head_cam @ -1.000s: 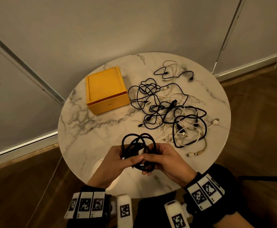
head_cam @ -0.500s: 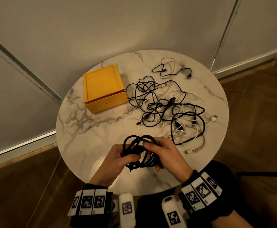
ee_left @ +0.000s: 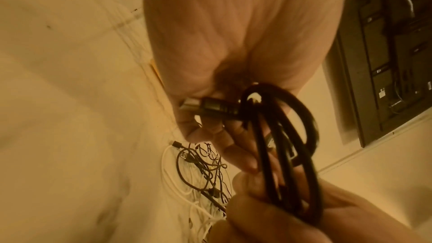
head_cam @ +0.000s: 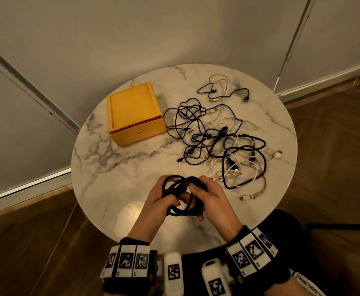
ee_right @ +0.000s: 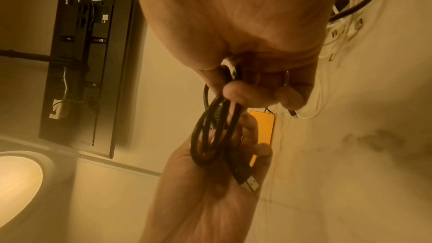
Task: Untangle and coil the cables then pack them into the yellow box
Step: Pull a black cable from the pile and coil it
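Two hands meet over the near edge of the round marble table, and between them sits one coiled black cable, looped several turns deep. The left hand has its fingers curled through the loops from the left, thumb laid across the top; the right hand wraps the other side, fingers closed round the bundle. From the left wrist view, that cable shows its USB plug lying flat against the left palm, metal tip pointing away from the coil. The right wrist view catches the same plug poking out past the bottom of the loops.

Well beyond the hands, on the far left part of the tabletop, stands the yellow box, lid shut (a small dark slot marks its front face, and no writing can be read on it). Just to its right sprawls the tangled pile of cables, black and white strands crossing over one another, with a separate small black-and-white pair lying further back. One white connector end trails off to the right, another beige one lies near the right hand.

Both wrists carry bands of black-and-white square marker tags; they are coded patterns, not legible text. A glowing lamp dome shows below the table's rim.
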A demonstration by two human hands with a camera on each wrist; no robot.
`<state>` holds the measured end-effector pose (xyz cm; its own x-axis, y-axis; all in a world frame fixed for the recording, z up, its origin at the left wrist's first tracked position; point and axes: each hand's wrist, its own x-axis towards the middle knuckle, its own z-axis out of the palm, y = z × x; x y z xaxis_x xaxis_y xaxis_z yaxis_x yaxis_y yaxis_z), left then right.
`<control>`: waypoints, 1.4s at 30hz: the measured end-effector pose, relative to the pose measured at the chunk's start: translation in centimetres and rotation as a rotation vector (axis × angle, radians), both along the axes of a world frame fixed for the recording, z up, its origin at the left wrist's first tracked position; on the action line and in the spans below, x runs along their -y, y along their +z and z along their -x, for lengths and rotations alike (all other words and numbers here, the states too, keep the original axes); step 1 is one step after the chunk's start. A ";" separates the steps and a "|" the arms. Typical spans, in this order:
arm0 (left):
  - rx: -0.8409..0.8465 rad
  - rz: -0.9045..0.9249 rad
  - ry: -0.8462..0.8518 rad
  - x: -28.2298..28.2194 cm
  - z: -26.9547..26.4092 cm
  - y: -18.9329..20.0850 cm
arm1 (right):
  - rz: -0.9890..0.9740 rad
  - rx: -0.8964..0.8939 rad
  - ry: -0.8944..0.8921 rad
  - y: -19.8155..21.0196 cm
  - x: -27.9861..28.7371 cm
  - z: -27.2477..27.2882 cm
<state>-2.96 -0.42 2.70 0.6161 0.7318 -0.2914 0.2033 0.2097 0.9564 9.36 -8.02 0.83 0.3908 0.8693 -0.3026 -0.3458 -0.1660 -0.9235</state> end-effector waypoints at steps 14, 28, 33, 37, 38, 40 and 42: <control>-0.218 -0.041 -0.191 -0.4 1.1 0.0 | 0.078 0.242 0.177 -0.8 0.5 -1.8; 0.029 0.280 -0.028 0.3 0.5 -0.5 | -0.044 0.305 0.363 -0.8 1.2 -2.7; 0.056 0.314 0.308 1.5 -0.4 -1.0 | -0.020 0.661 0.443 -1.1 0.9 -1.7; -0.011 0.083 0.487 2.1 -0.8 -1.1 | 0.012 0.616 0.502 -0.6 1.2 -0.2; -0.032 0.018 0.489 2.3 -0.9 -1.0 | 0.017 0.526 0.503 -0.3 1.2 -0.1; -0.061 -0.078 0.472 2.5 -0.9 -1.0 | 0.032 0.316 0.507 0.2 1.2 -0.2; -0.099 -0.146 0.436 2.5 -1.1 -1.2 | 0.027 0.137 0.480 0.3 1.2 -0.2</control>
